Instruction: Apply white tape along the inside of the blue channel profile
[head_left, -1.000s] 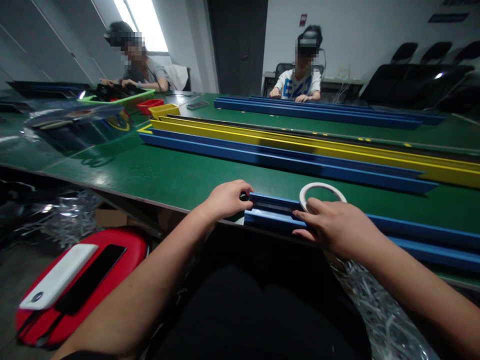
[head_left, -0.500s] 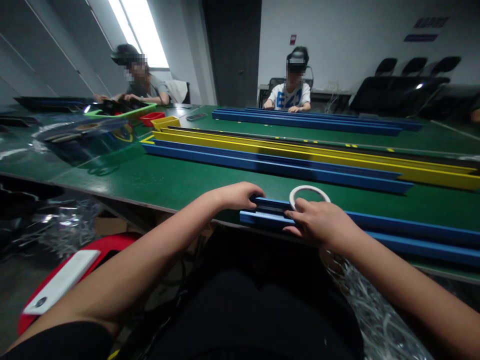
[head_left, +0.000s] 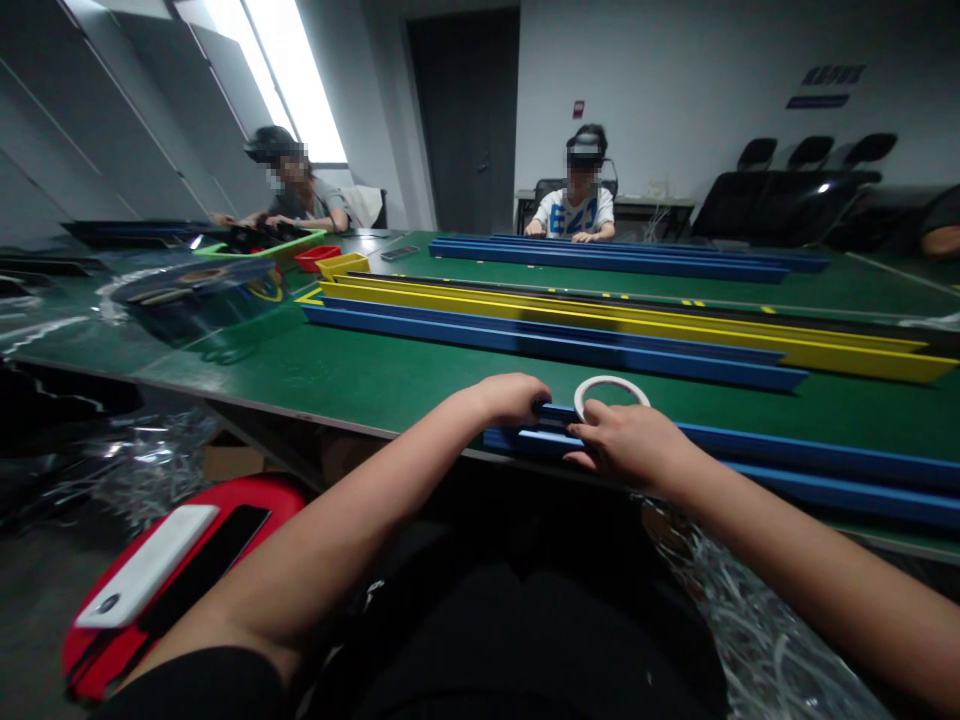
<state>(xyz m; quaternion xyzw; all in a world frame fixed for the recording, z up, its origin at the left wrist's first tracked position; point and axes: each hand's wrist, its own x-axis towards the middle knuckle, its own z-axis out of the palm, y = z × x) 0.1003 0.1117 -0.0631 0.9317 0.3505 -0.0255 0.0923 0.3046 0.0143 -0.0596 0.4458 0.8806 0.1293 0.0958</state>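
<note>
A long blue channel rail [head_left: 787, 470] lies along the near edge of the green table [head_left: 375, 375]. My left hand [head_left: 511, 397] is closed over the rail's left end. My right hand [head_left: 626, 443] rests on the rail just to the right, fingers curled on its near wall. A white tape ring [head_left: 609, 386] lies on the table right behind my right hand, touching its fingertips.
More blue rails [head_left: 540, 340] and yellow rails [head_left: 600, 310] lie across the table's middle. Two people sit at the far side, one by green, red and yellow bins [head_left: 337, 263]. A red case [head_left: 180, 570] with a white device sits low on my left. Plastic wrap [head_left: 750, 640] hangs at my right.
The view has tilted up and shifted a little. My left hand has slid right, onto the rail's end. My right hand stays on the rail by the tape ring.
</note>
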